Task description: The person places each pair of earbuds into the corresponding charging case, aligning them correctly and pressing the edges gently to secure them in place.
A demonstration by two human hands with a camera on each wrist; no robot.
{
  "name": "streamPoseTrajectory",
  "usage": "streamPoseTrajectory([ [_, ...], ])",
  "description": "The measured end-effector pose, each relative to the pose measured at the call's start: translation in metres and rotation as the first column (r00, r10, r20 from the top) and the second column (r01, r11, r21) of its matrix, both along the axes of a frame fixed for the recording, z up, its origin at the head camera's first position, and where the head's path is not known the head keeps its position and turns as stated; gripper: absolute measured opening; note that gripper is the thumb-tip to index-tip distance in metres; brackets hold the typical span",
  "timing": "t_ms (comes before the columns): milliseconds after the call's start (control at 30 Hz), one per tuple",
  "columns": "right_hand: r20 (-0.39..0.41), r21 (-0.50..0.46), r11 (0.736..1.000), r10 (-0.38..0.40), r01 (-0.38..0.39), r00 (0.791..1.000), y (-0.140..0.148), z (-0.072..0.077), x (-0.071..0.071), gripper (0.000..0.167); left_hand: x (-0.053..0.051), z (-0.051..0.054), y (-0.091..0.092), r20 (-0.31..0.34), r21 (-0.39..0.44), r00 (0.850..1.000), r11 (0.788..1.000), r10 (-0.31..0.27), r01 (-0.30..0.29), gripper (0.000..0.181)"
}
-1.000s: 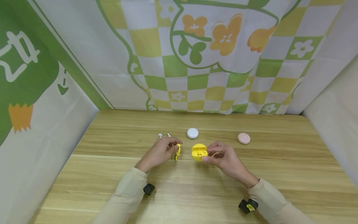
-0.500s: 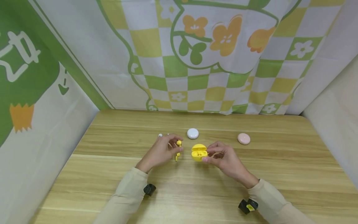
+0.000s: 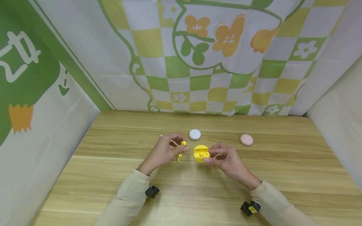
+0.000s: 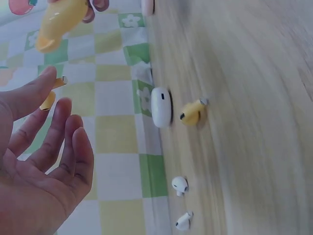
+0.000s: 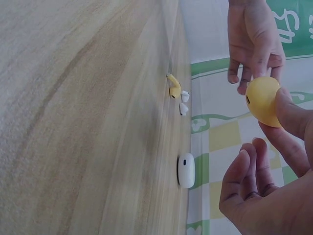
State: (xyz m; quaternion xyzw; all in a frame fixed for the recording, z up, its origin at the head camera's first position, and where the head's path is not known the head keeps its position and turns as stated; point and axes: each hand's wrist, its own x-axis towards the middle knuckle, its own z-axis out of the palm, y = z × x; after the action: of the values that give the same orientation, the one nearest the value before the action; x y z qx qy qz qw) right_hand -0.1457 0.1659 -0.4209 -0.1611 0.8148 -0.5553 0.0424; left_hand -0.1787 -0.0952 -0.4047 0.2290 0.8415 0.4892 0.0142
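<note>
Between thumb and forefinger, my left hand [image 3: 165, 150] pinches one yellow earbud [image 4: 49, 101], held up off the table. My right hand [image 3: 230, 160] grips a round yellow earbud case [image 3: 201, 156] by its right side, lid raised. The case is tilted so that its inside faces the head camera. A small gap separates the held earbud from the case. The second yellow earbud [image 4: 192, 114] lies on the wooden table, below the left fingers. In the right wrist view the case [image 5: 264, 101] hides the held earbud.
Behind the hands, a closed white case [image 3: 194, 134] rests on the table. A pink case [image 3: 246, 140] lies farther right. Two white earbuds, one of them this white earbud [image 4: 180, 185], lie behind the left hand. A patterned cloth [image 3: 178, 84] hangs along the table's back edge.
My left hand has picked up one yellow earbud from beside the other and moved it slightly up and right, nearer the case. The right hand and case have stayed almost still.
</note>
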Motion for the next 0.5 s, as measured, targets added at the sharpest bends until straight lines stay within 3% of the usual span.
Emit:
streamPoseTrajectory([
  [200, 0.0, 0.007, 1.0, -0.004, 0.004, 1.0, 0.0, 0.0, 0.0, 0.018, 0.002, 0.004, 0.003, -0.035, 0.053, 0.999, 0.999, -0.005, 0.006, 0.019],
  [500, -0.012, 0.006, 1.0, -0.005, 0.005, 1.0, -0.002, -0.001, 0.0, 0.019, 0.009, 0.014, 0.014, -0.044, 0.139, 0.996, 0.987, -0.073, 0.078, 0.019],
])
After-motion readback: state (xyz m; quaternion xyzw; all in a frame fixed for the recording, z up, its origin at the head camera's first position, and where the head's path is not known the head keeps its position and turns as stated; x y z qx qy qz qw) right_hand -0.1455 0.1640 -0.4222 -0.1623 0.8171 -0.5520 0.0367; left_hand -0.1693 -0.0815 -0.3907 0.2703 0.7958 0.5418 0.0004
